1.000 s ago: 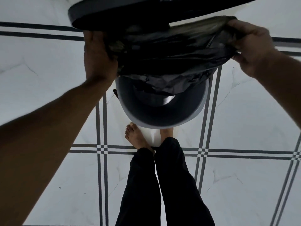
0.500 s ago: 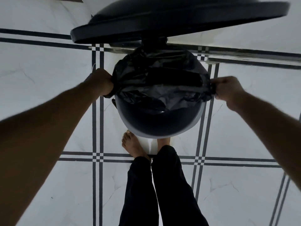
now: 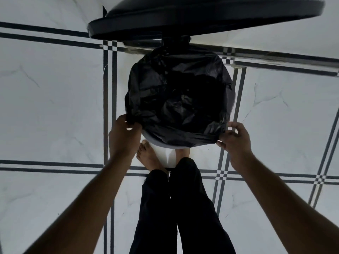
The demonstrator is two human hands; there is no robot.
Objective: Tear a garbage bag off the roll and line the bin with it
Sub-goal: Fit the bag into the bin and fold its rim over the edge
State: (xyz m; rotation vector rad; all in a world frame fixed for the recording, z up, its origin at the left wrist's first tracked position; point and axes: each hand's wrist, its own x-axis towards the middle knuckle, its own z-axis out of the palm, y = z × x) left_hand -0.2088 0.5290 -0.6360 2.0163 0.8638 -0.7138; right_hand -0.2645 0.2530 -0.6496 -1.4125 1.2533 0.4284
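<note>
The floor (image 3: 55,99) is shining pale, made of big white tiles with thin grey cracks like marble and pairs of dark lines crossing between them. A person is standing on it in long black trousers (image 3: 176,208), and one bare foot (image 3: 148,156) is peeking out just below the bin.

The bin (image 3: 161,144) is sitting in the middle of the frame. It is round, and only a thin curved strip of its smooth pale rim is showing at the bottom edge. Its round dark lid (image 3: 201,17) is standing open across the top of the frame, looking flat and smooth.

The garbage bag (image 3: 176,99) is black, thin and crinkly, with lots of shiny folds. It is filling the mouth of the bin and its edge is wrapping over the rim almost all the way round, with the middle sinking down dark inside.

The left hand (image 3: 124,136) is pinching the bag's edge at the lower left side of the bin, between thumb and fingers. The right hand (image 3: 236,138) is pinching the edge at the lower right side, with the fingers curled.

Half a second ago both hands were holding the bag higher up, at the middle of the bin's sides, and the near half of the bin was still bare and open. Now the hands are lower in the frame and the bag is covering nearly the whole opening.
</note>
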